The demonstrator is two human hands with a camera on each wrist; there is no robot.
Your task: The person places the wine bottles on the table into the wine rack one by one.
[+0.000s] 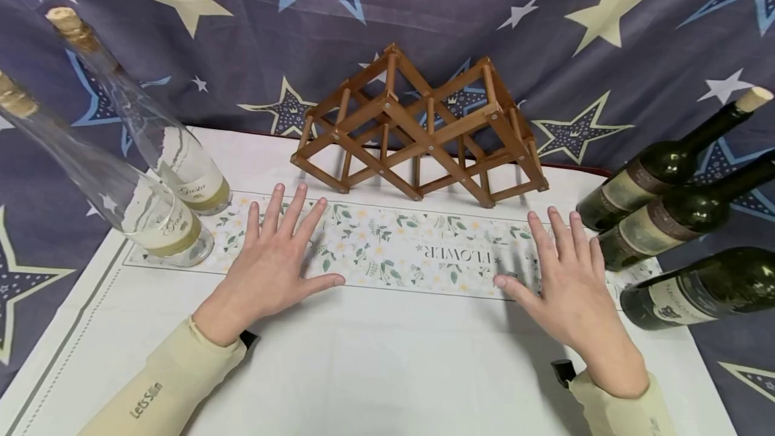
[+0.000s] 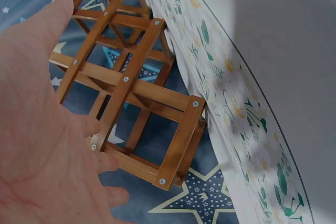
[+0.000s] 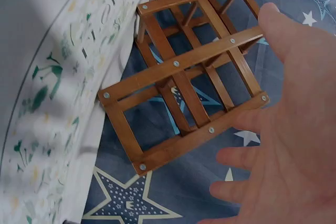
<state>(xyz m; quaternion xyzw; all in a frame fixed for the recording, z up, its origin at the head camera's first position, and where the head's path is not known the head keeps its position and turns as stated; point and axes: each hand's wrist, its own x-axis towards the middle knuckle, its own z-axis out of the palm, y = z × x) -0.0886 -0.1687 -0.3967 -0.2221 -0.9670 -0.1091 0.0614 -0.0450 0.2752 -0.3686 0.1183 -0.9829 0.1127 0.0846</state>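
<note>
My left hand [image 1: 272,264] spreads its fingers over the left part of a flower-patterned strip [image 1: 375,247] printed on the white cloth, holding nothing. The right hand [image 1: 569,281], also spread and holding nothing, is over the strip's right end, near several dark bottles. Whether either palm touches the cloth I cannot tell. Beyond both hands, at the table's back edge, stands a folding wooden wine rack [image 1: 430,147] with its diamond-shaped cells unfilled. The left wrist view shows the rack [image 2: 126,79] past my palm, and the right wrist view shows it [image 3: 176,64] beside my fingers.
Two clear corked bottles [image 1: 175,221] with pale liquid stand at the left. On the right are a corked green wine bottle [image 1: 636,184], another green bottle [image 1: 656,227] and a third dark one [image 1: 696,291]. A star-patterned curtain [image 1: 242,52] hangs behind the white tablecloth [image 1: 387,355].
</note>
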